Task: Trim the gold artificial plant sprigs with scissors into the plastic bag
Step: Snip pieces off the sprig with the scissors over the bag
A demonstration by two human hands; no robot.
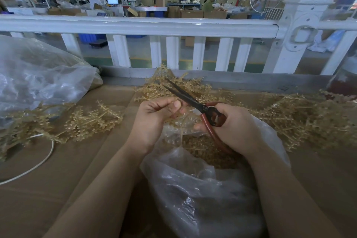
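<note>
My right hand grips red-handled scissors, whose dark blades are slightly apart and point up and to the left. My left hand pinches a small gold sprig right beside the blades, above the mouth of the clear plastic bag. Inside the bag lies a heap of cut gold pieces. Loose gold sprigs are piled behind my hands, at the right and at the left.
A cardboard-covered table carries everything. Another large clear bag sits at the far left, with a white cable looping below it. A white railing runs along the table's far edge. People work at benches far behind.
</note>
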